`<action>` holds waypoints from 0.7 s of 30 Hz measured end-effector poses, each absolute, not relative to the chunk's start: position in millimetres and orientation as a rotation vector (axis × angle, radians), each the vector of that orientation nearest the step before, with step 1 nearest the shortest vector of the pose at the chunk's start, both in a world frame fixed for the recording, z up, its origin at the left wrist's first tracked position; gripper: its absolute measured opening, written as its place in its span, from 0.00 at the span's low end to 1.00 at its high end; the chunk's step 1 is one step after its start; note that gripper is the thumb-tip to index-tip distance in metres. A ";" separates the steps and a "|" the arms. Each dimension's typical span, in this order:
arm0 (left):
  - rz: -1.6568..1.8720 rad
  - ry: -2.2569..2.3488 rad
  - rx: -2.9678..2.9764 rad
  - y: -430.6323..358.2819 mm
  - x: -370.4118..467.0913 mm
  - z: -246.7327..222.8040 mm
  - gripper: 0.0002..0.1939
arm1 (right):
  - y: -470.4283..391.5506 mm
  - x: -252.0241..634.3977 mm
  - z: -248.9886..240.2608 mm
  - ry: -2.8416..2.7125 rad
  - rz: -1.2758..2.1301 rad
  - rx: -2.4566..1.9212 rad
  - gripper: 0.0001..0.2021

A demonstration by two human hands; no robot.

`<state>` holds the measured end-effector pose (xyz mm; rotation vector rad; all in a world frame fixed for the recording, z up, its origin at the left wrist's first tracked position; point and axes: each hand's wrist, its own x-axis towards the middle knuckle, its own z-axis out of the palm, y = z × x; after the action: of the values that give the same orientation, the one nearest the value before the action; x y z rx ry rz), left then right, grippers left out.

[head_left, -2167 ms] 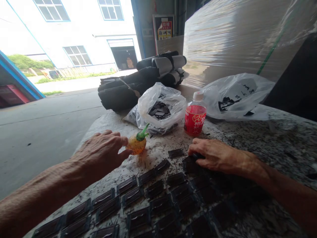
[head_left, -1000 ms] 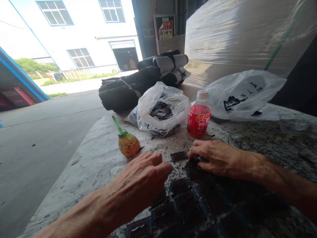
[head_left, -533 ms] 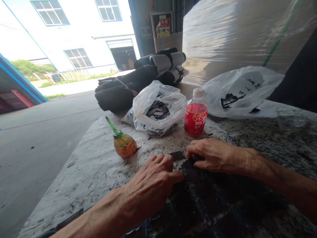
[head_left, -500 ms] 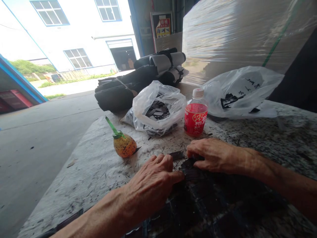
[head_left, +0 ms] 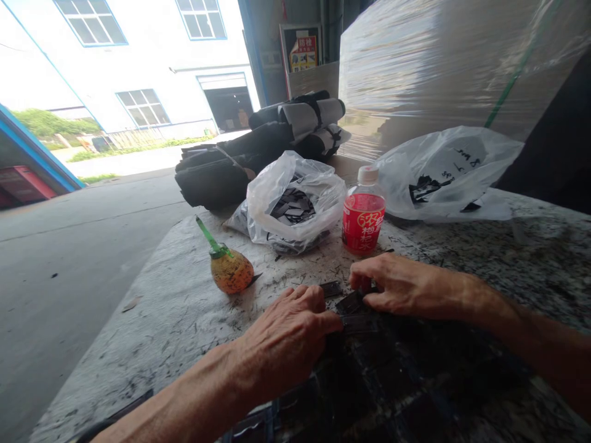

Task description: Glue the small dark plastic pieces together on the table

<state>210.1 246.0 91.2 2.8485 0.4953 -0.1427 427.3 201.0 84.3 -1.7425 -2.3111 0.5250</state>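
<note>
A dark, glossy sheet marked off in squares (head_left: 383,375) lies on the table in front of me. My left hand (head_left: 295,323) has its fingers curled at the sheet's far edge, its thumb resting on the dark material. Just beyond its knuckles is a short black strip (head_left: 330,288). Across from it, my right hand (head_left: 397,284) is bent in a loose pinch around a small black piece (head_left: 351,303) at that same edge. Its fingertips partly hide the piece.
An orange bulb bottle with a green spout (head_left: 231,271) stands left. Behind are an open plastic bag of black scraps (head_left: 295,224), a red-labelled drink bottle (head_left: 364,218), another plastic bag (head_left: 455,178) and black rolls (head_left: 217,175). Black slivers litter the table (head_left: 161,307).
My right hand has shifted slightly, opening a small gap between its thumb and fingers. My left hand stays almost in place at the sheet's edge.
</note>
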 end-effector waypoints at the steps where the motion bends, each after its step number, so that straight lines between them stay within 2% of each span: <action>1: -0.143 0.492 2.847 246.0 210.6 91.4 0.13 | 198.9 427.6 84.7 -2.287 0.484 -1.751 0.08; 6: -0.154 0.491 2.843 246.6 212.4 92.5 0.14 | 188.4 424.5 81.6 -2.230 0.379 -1.757 0.03; 13: -0.156 0.488 2.853 245.7 213.1 92.6 0.13 | 195.0 417.3 72.5 -2.341 0.391 -1.708 0.06; 21: -0.150 0.481 2.847 247.1 211.8 92.9 0.10 | 201.1 411.6 69.9 -2.320 0.401 -1.740 0.04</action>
<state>211.8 247.1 92.9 2.8471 0.4806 -0.1496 411.6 201.1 69.9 -1.7401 -2.3196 0.4007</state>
